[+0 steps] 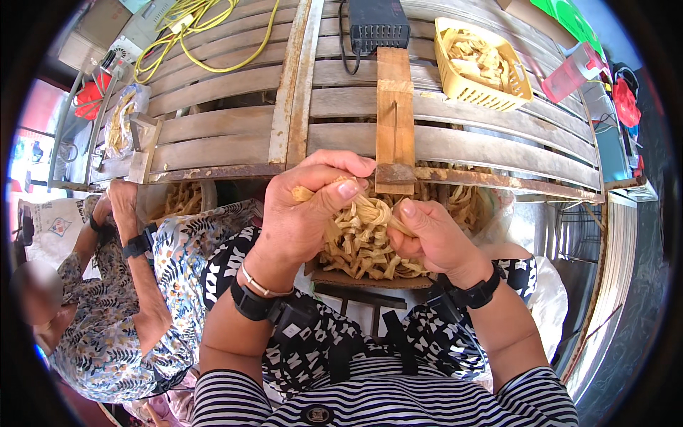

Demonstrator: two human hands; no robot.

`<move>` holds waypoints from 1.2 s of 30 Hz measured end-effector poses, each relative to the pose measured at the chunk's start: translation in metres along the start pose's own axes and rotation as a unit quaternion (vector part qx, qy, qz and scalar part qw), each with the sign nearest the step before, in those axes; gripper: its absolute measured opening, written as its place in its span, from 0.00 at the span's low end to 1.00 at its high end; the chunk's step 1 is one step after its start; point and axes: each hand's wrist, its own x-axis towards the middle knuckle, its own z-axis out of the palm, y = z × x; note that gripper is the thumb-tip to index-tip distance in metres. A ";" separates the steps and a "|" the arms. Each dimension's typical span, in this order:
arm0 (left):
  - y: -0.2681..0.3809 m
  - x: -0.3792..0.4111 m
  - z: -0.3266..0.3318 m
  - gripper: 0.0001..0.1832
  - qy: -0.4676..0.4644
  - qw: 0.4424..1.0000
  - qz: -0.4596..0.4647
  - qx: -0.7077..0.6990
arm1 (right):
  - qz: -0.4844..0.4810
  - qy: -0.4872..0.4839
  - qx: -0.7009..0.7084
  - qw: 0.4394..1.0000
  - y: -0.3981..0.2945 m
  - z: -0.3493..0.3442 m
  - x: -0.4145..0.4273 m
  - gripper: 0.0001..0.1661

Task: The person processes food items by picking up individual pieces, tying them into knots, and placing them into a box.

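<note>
A pale yellow strip, which looks like tofu skin, is looped into a knot between my two hands. My left hand pinches one side of it between thumb and fingers, and a short end sticks out past the fist. On the other side, my right hand grips the opposite end with thumb and forefinger. Directly below is a heap of knotted strips in a cardboard box, partly hidden by both hands. Just beyond my hands, a slotted wooden block overhangs the table edge.
The slatted table holds a yellow basket of strips, a black electrical box, a yellow cable and a pink bottle. To the left, a co-worker's hands are at a similar wooden block.
</note>
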 end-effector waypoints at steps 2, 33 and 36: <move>-0.003 0.002 -0.003 0.07 0.008 0.999 -0.013 0.034 | 0.011 -0.014 0.067 0.998 0.000 -0.002 0.001 0.27; -0.083 0.056 0.009 0.11 0.127 0.960 -0.214 0.127 | -0.174 0.414 -0.542 0.711 -0.009 -0.054 0.064 0.13; -0.081 0.056 -0.002 0.13 0.168 0.938 -0.178 0.246 | -0.213 0.414 -0.484 0.741 -0.003 -0.056 0.063 0.12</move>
